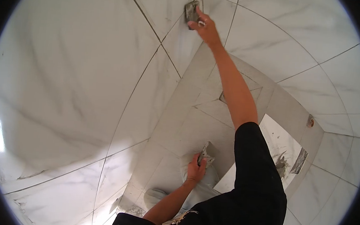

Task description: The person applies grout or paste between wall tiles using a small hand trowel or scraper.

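Note:
My right hand reaches far up to the wall corner, its fingers closed round a small grey, mortar-smeared scraper that lies against the white tiles near a joint. Lower down, close to my body, my left hand grips a flat grey trowel with paste on its blade. Dark joint lines cross the marbled wall tiles beside the right hand.
A white board with grey mortar on it lies on the grey floor, right of my legs. A round drain or pipe opening shows near the far wall. Marbled tiles cover the walls.

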A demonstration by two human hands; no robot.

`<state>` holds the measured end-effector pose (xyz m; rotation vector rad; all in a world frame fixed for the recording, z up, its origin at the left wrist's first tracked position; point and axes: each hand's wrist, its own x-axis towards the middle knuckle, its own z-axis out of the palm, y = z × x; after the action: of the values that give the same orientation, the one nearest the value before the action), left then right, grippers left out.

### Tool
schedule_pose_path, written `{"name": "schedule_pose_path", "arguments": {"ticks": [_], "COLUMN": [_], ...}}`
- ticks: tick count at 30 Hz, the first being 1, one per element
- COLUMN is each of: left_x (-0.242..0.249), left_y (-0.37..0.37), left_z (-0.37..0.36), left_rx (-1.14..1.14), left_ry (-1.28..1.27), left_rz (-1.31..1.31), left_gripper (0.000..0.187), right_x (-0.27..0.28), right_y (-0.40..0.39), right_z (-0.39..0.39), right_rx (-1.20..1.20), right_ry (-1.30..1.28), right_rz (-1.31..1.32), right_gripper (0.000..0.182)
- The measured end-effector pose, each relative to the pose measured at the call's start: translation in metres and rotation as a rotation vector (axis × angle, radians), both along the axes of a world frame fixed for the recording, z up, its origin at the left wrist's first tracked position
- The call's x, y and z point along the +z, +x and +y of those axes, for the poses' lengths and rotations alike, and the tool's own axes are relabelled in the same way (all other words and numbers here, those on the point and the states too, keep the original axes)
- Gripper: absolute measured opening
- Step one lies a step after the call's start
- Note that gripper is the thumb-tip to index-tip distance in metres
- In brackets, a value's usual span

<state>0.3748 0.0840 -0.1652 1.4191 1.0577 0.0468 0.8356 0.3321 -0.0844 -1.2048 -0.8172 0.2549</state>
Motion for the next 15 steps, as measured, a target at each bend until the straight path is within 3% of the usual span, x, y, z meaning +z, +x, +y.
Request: {"name": "schedule_pose_path", "arguments": {"ticks": [3,4,6,7,9,11,12,14,15], "left_x": [0.0,-0.004,-0.006,-0.001,-0.004,-0.015,-0.013,0.006,0.004], "left_y": [0.0,-0.001,0.004,0.004,-0.003,-0.005,-0.006,0.0,-0.003], "left_z": [0.001,0.001,0.003,0.003,0.0,0.001,0.0,0.005,0.004], "left_rx": [-0.01,-0.03,-0.046,-0.032,-0.012,-0.077,-0.071,-0.039,-0.032], "left_ry": [-0.007,0.026,0.061,0.038,0.01,0.287,0.283,-0.066,-0.072], "left_rz": [-0.005,-0.017,-0.037,-0.026,-0.002,-0.093,-0.094,0.052,0.048], "left_gripper": [0.038,0.038,0.039,0.037,0.036,0.041,0.041,0.042,0.042], "right_x": [-0.057,-0.053,-0.031,0.012,0.041,0.058,0.065,0.07,0.07], "right_y": [0.005,0.014,0.023,0.016,0.034,0.051,0.056,0.056,0.054], "right_z": [0.001,-0.007,-0.02,-0.022,-0.014,-0.007,-0.005,-0.002,-0.004], "right_rx": [-0.186,-0.189,0.027,-0.042,-0.055,-0.014,-0.003,0.017,0.066], "right_ry": [-0.27,-0.269,-0.361,-0.271,-0.275,-0.288,-0.31,-0.337,-0.357], "right_rz": [-0.352,-0.359,0.149,0.369,0.352,0.362,0.357,0.339,0.359], "right_gripper": [0.062,0.062,0.057,0.054,0.043,0.041,0.04,0.041,0.043]}}
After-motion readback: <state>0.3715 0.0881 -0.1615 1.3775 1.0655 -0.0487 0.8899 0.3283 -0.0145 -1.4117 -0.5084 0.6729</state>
